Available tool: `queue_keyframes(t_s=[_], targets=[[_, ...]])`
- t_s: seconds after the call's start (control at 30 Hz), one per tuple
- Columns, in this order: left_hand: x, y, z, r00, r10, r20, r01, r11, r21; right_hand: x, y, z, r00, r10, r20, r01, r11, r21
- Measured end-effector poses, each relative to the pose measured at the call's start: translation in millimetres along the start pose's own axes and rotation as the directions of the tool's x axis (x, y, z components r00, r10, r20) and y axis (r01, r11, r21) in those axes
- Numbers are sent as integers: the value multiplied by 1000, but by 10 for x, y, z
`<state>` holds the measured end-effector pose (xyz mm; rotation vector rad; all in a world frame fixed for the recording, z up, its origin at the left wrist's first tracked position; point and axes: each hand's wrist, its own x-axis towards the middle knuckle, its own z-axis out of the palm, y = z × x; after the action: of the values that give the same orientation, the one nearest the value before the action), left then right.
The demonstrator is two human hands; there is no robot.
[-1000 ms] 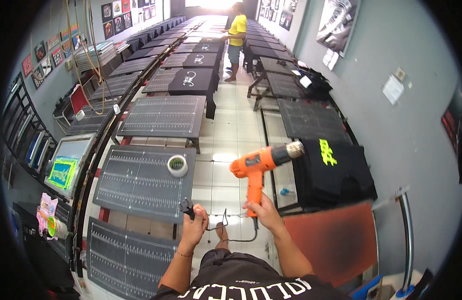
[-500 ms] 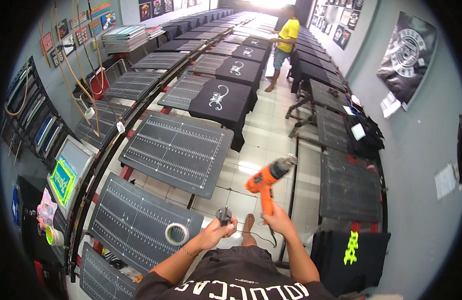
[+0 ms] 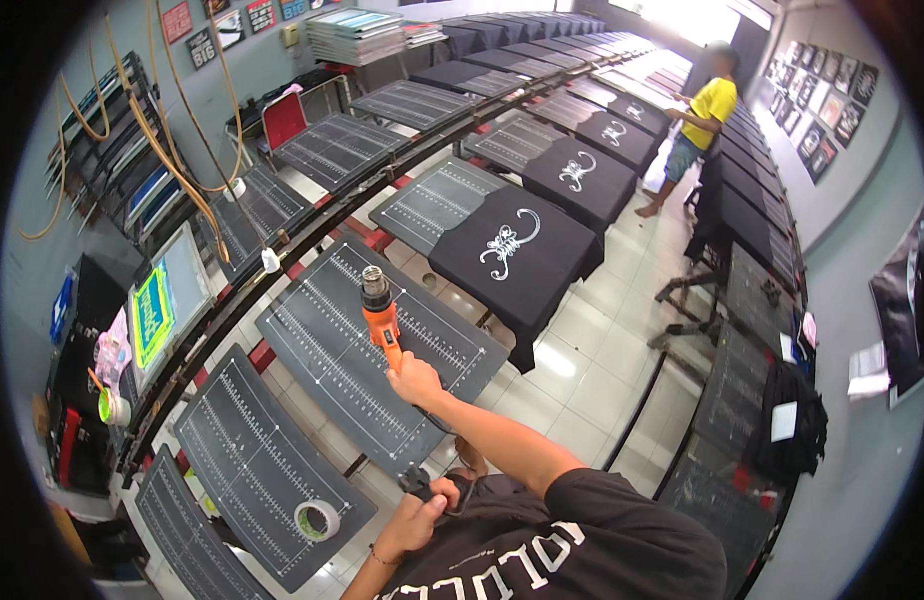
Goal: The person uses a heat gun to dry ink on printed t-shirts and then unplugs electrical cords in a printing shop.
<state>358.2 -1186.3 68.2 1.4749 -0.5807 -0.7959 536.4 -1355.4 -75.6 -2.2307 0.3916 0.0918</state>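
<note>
The right hand (image 3: 414,378) is clenched round the grip of an orange plastic heat gun (image 3: 380,312), its metal nozzle aimed over the grey gridded printing pallet (image 3: 382,360), while the left hand (image 3: 414,520) grasps what seems the gun's black cord plug (image 3: 418,484), keeping it clear.

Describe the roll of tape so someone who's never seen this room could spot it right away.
Start at the long curved row of dark gridded print boards running up the room's left side. On the board nearest the person, just left of the left hand, lies the roll of tape. It is a pale ring lying flat, the only loose round thing on these boards; the farther boards carry black shirts.
</note>
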Motion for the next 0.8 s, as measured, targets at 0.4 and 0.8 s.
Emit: queue_keyframes(t_s=[0.4, 0.8], targets=[[1164, -149, -714, 968, -10, -253, -41, 980, -195, 420, 82, -15, 988, 20, 150, -2, 993, -117], [1690, 368, -2142, 907, -378, 188, 262, 853, 451, -43, -109, -998, 541, -301, 785, -270, 822, 501]])
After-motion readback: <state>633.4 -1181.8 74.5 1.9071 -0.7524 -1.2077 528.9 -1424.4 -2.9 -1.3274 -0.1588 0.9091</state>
